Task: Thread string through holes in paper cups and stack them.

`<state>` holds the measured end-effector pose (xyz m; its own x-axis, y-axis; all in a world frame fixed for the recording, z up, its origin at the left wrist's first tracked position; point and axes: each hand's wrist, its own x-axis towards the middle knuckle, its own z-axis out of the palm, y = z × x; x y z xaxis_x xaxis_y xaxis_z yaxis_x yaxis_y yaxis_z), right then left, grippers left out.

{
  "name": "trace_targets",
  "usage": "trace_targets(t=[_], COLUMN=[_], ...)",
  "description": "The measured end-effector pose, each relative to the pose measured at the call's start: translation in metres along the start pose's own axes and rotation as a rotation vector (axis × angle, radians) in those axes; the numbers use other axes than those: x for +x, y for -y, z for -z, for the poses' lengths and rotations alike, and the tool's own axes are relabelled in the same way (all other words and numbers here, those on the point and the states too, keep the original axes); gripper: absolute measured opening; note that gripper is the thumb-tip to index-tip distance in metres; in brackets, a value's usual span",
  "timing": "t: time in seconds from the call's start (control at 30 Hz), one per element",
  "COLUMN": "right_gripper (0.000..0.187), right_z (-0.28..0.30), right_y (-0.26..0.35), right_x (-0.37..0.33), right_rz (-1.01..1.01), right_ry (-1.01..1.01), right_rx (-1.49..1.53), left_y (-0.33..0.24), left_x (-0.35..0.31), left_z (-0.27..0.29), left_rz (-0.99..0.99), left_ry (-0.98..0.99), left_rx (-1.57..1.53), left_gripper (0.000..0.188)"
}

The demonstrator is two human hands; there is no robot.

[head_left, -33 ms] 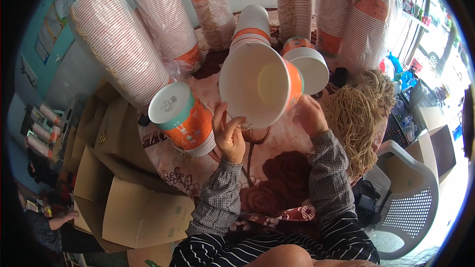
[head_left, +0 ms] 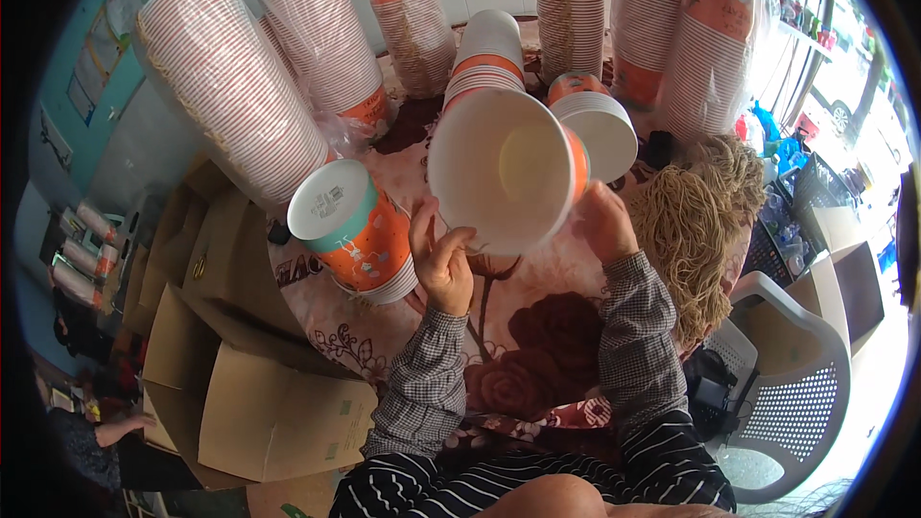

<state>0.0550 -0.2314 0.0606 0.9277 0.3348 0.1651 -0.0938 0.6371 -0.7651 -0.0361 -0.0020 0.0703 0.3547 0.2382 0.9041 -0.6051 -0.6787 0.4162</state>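
Tilted with its wide white mouth toward me, a large paper bucket (head_left: 480,168) with an orange outside is held up over the table between my hands. My left hand (head_left: 443,264) has its fingers and thumb on the lower left of the rim. Against the bucket's right side, my right hand (head_left: 606,225) grips with bent fingers, partly hidden. Left of my left hand, an upside-down stack of orange and green paper buckets (head_left: 360,240) stands on the table. A row of nested buckets (head_left: 487,43) lies behind the held one, and a shorter white-mouthed stack (head_left: 600,134) lies to its right.
Tall plastic-wrapped bucket stacks (head_left: 230,77) line the far side of the round table, with its rose-patterned cloth (head_left: 537,326). A bundle of beige strings (head_left: 686,230) hangs over the right edge. Open cardboard boxes (head_left: 278,412) stand at left, a grey plastic chair (head_left: 791,393) at right.
The held bucket has shifted slightly right and down, and its mouth faces me a little more squarely. My hands have barely moved.
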Motion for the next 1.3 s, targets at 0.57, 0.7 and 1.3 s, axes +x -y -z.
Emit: trace_targets(t=[0.57,0.7,1.3], right_gripper=[0.014,0.014,0.024], right_z=[0.006,-0.001,0.012], right_y=[0.022,0.025,0.026], right_x=[-0.006,-0.009,-0.003], right_rz=[0.062,0.061,-0.150], right_ry=[0.046,0.005,-0.067], right_rx=[-0.136,-0.164,-0.213], left_y=[0.026,0.031,0.018], left_x=[0.005,0.002,0.005], left_z=[0.009,0.007,0.005], left_rz=[0.094,0.138,0.259], left_ry=[0.104,0.120,0.224], left_rx=[0.042,0.012,-0.113], left_gripper=[0.018,0.018,0.023])
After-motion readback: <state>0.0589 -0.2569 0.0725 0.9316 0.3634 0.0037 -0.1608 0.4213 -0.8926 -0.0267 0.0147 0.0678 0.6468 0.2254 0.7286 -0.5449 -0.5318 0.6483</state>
